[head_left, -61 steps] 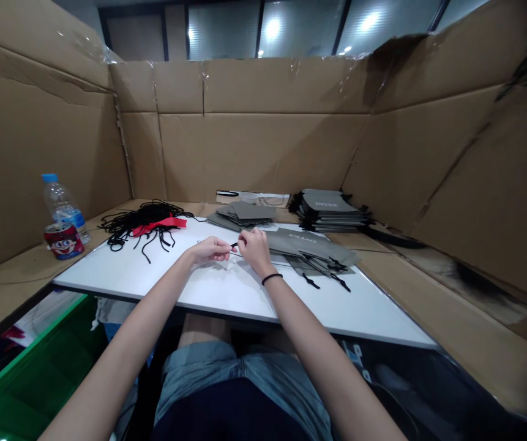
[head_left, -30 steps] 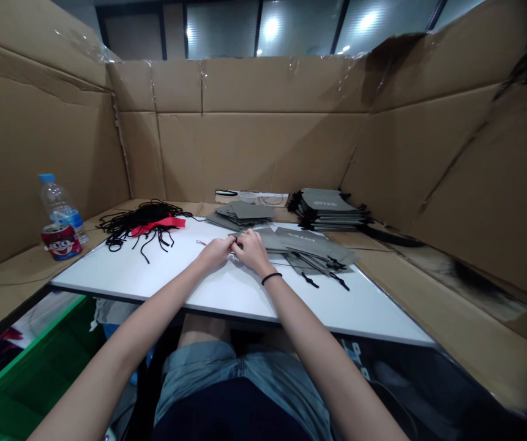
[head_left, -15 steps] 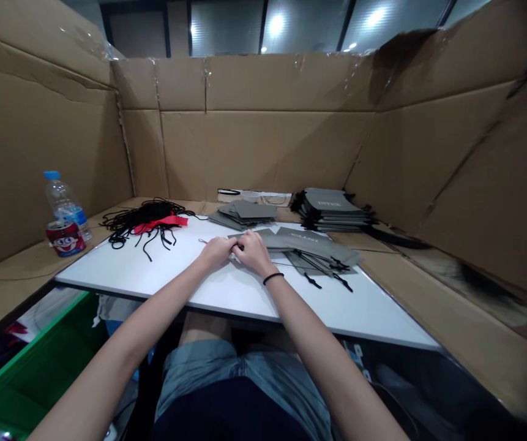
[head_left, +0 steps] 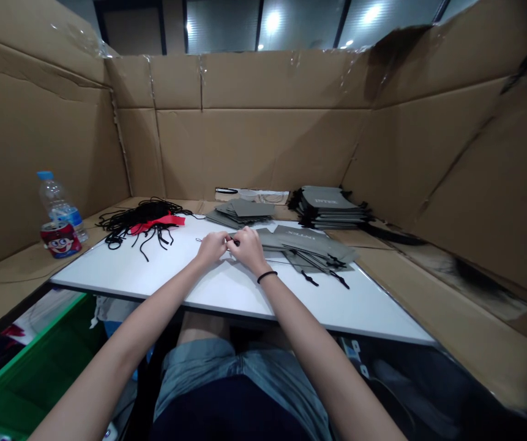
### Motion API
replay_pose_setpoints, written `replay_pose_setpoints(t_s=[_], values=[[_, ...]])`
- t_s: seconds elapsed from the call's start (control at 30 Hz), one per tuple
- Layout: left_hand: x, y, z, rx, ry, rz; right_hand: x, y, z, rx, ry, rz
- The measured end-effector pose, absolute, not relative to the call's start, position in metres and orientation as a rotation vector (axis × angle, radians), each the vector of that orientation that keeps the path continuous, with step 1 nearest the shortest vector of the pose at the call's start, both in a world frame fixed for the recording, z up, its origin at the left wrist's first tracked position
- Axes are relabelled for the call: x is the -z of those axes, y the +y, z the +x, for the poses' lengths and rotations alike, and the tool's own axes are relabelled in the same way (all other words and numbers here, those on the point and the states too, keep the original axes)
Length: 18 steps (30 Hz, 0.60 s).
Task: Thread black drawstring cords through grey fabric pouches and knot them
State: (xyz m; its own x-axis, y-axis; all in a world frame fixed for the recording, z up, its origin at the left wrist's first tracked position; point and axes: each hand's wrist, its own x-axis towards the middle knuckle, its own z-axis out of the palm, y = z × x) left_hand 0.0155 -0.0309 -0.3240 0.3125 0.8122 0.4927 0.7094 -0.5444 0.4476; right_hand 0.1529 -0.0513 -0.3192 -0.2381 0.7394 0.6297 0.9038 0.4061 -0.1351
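- White tabletop stretches from its near edge to both hands, giving room to move.
- Left hand, curled, its hold unclear, meets the right hand, which pinches a small black piece mid-table.
- Gray INTEX pouches crowd the right hand's outer side.
- Black cords lie farther left.
- Cardboard walls block back and sides.

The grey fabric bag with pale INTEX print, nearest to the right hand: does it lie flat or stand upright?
It lies flat: the grey bag shows its printed face upward, spread low over the white tabletop.
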Motion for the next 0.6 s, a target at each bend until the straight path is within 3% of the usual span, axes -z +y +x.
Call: replay_pose_setpoints(t_s=[0.33,0.6], values=[[0.327,-0.024,0.011,-1.066,1.031,1.812,0.324,-0.046,0.159,0.115,-1.941,-1.494],[0.331,-0.019,0.002,-1.142,1.039,2.185,0.328,-0.040,0.161,-0.132,-1.861,-1.467]])
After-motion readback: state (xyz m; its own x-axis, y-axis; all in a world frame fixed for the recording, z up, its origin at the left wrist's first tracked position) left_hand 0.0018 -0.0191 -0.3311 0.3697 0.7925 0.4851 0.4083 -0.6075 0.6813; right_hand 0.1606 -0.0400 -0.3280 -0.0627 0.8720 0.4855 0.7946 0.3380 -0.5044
